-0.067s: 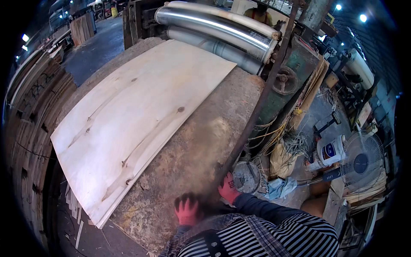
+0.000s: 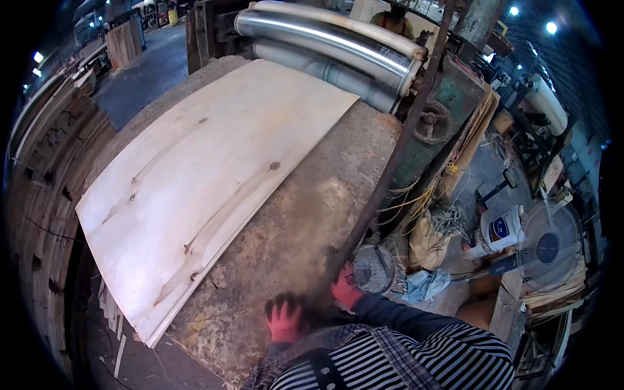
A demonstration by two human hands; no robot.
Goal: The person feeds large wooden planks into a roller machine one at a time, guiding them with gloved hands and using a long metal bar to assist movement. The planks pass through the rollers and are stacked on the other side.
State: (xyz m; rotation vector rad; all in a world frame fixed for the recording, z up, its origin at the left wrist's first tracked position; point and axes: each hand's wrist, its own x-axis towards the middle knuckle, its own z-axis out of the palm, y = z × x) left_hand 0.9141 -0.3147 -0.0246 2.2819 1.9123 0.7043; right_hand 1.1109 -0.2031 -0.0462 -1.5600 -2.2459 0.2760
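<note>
A stack of pale wood veneer sheets (image 2: 214, 175), with knots and brown streaks, lies on the worn, stained table (image 2: 299, 221). Its far end reaches close to the metal rollers (image 2: 331, 49). At the table's near edge my left hand (image 2: 283, 320), in a red glove with dark fingertips, rests with its fingers spread, holding nothing. My right hand (image 2: 347, 287), gloved alike, is closed at the lower end of a long rusty metal bar (image 2: 383, 185); some of its fingers are hidden. Both hands are to the right of the sheets, not touching them.
A green machine side with a handwheel (image 2: 434, 123) stands beyond the bar. On the right are a fan (image 2: 547, 247), a white bucket (image 2: 503, 229) and tangled straps (image 2: 448, 218). Stacked boards (image 2: 49, 234) line the left. Another person (image 2: 393, 21) is behind the rollers.
</note>
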